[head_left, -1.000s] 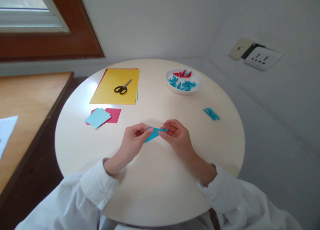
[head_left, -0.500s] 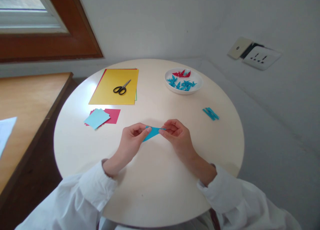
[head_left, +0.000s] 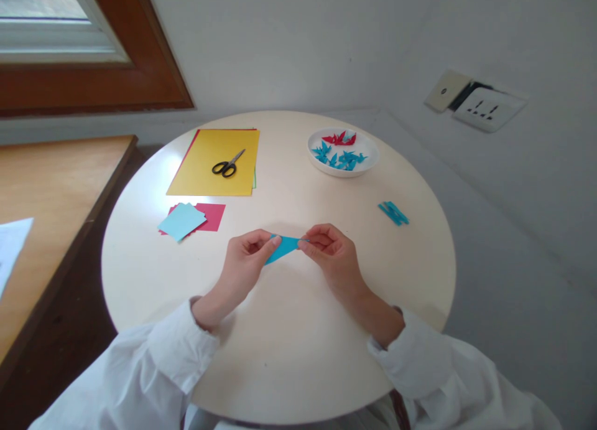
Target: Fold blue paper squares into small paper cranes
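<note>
A small folded piece of blue paper (head_left: 283, 247) is held just above the round cream table (head_left: 280, 330), near its middle. My left hand (head_left: 247, 263) pinches its left end with thumb and forefinger. My right hand (head_left: 331, 256) pinches its right tip, fingers curled. Both wrists rest near the table top, in white sleeves.
A yellow sheet (head_left: 215, 161) with black scissors (head_left: 227, 164) lies at the back left. A light blue square (head_left: 181, 221) overlaps a red square (head_left: 211, 216) left of my hands. A white dish (head_left: 343, 163) holds several folded blue and red paper pieces. Another folded blue piece (head_left: 393, 213) lies at the right. A wooden desk (head_left: 51, 193) stands to the left.
The blue paper has been drawn slightly tighter between my fingers; both hands stay in nearly the same place.
</note>
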